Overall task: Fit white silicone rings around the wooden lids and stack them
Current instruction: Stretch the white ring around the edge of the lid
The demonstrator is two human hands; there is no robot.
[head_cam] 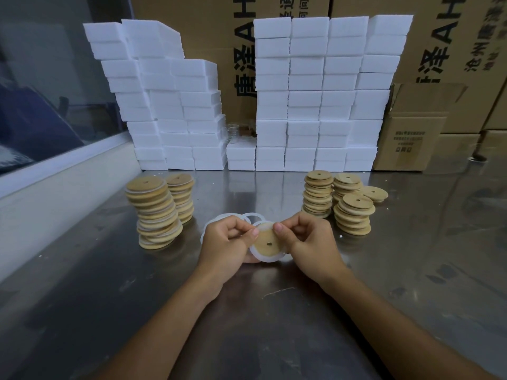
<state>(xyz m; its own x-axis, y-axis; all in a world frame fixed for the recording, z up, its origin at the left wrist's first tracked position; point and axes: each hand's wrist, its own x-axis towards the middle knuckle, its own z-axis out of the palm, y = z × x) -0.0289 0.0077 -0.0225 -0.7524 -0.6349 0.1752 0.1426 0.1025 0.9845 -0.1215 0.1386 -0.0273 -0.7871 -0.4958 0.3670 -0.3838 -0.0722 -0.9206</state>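
Fingers of both hands are curled around one wooden lid (266, 244), which is held just above the steel table (274, 325) at centre. Left thumb tip (253, 233) and right thumb tip (278, 229) are pressed on the lid's upper edge, where a white silicone ring (263, 258) is seen around the rim; whether it is fully seated cannot be told. Left hand (226, 244) grips the lid's left side, right hand (308, 239) its right side. Loose rings (248, 216) lie on the table just behind the hands. Two stacks of ringed lids (156, 212) stand to the left, slightly leaning. Stacks of bare lids (340, 200) stand to the right, with a single lid (374, 193) lying beside them. White foam blocks (315, 97) are piled at the back, with cardboard boxes (439, 50) behind them.
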